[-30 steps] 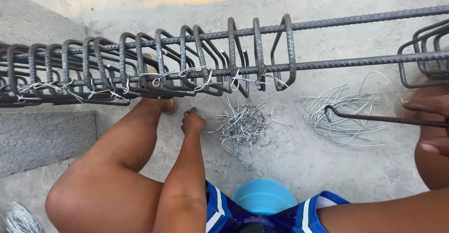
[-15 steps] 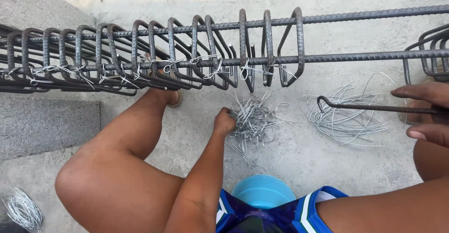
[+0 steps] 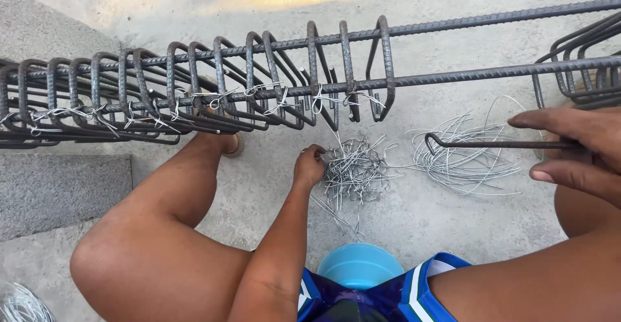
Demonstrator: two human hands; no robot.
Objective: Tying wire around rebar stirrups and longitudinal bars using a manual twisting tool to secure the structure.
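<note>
Wire pile (image 3: 354, 170) under left hand (image 3: 309, 167)

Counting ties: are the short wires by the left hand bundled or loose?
Loose: the short wires lie scattered in a heap on the concrete, left hand touching them.

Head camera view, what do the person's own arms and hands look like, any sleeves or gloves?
Both arms are bare to the frame edge, with no sleeves showing. The left hand and the right hand wear no gloves, rings, watch or wristband. The only clothing in view is the blue shorts with white trim.
</note>
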